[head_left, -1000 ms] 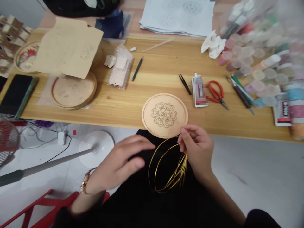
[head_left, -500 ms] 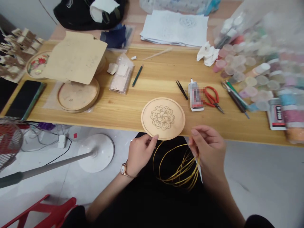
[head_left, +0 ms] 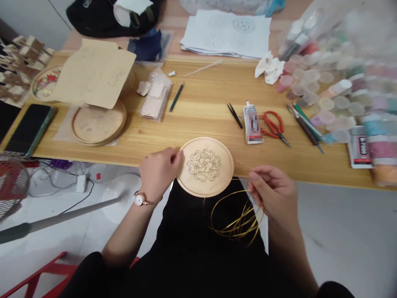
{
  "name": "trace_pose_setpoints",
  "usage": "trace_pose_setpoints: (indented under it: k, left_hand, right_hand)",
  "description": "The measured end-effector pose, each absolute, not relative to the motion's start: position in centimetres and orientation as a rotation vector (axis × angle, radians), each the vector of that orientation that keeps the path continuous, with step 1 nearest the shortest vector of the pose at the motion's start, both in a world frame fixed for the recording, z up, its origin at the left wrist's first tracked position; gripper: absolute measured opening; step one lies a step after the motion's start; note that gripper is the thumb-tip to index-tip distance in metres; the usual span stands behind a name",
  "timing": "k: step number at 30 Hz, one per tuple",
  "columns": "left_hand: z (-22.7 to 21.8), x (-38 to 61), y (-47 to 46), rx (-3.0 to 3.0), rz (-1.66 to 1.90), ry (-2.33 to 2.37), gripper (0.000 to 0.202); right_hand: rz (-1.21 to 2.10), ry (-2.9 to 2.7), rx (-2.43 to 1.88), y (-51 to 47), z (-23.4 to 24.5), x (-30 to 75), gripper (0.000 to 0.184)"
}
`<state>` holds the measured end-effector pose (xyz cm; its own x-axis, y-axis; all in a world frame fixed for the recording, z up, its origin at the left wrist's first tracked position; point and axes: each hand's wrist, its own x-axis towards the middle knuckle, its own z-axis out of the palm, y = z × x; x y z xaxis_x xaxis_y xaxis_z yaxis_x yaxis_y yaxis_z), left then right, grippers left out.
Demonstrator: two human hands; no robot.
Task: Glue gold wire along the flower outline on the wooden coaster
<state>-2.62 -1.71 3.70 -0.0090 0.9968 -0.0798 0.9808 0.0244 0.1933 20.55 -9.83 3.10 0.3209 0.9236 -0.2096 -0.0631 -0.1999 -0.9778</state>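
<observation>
A round, light wooden plaque (head_left: 204, 187) with a raised rim and a pencilled flower drawing lies partly past the table's front edge, over my lap. My left hand (head_left: 159, 171) is closed at its left rim, thumb and finger against the edge; the other fingers are curled and partly hidden. To the right, my right hand (head_left: 273, 188) pinches a loose coil of gold wire (head_left: 235, 227) between thumb and fingertips. The loops hang below the plaque, over the dark clothing. One thin strand runs from the fingers toward the plaque's right side.
Behind the plaque lie black tweezers (head_left: 235, 116), a glue tube (head_left: 252, 124) and red-handled pliers (head_left: 273, 125). Lidded pots (head_left: 325, 105) crowd the right. A pencil (head_left: 176, 97), a phone (head_left: 29, 129) and a round wooden tray (head_left: 99, 124) sit left; printed sheets (head_left: 226, 33) lie at the back.
My left hand has shifted from the plaque's lower edge to its left rim. The plaque has moved slightly left and toward me. My right hand keeps its pinch on the wire.
</observation>
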Motion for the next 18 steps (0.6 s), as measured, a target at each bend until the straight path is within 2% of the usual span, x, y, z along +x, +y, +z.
trace_pose_setpoints:
  k: [4,7,11,14,16,18]
  left_hand:
    - [3.4,-2.4,0.6,2.167,0.110,2.059,0.036]
    - [3.3,-2.2,2.1,2.208,0.145,2.083,0.038]
    - [4.1,-2.0,1.3,2.276,0.366,2.094,0.032]
    - [5.0,-2.5,-1.2,2.361,0.551,1.839,0.034]
    - [5.2,-3.3,-3.0,2.349,0.603,1.817,0.033]
    - [5.1,-4.4,-4.4,2.304,0.596,1.865,0.028]
  right_hand:
    - [1.186,-0.857,-1.497,-9.9,3.5,21.1,0.018]
    - [1.370,-0.895,-1.483,-9.9,3.5,21.5,0.022]
    - [1.621,-0.940,-1.454,-9.9,2.9,21.3,0.029]
    - [1.711,-1.005,-1.431,-10.1,3.0,21.9,0.033]
    - [1.714,-1.087,-1.460,-10.4,3.7,23.3,0.033]
    - [1.540,-1.174,-1.580,-10.5,4.8,25.3,0.031]
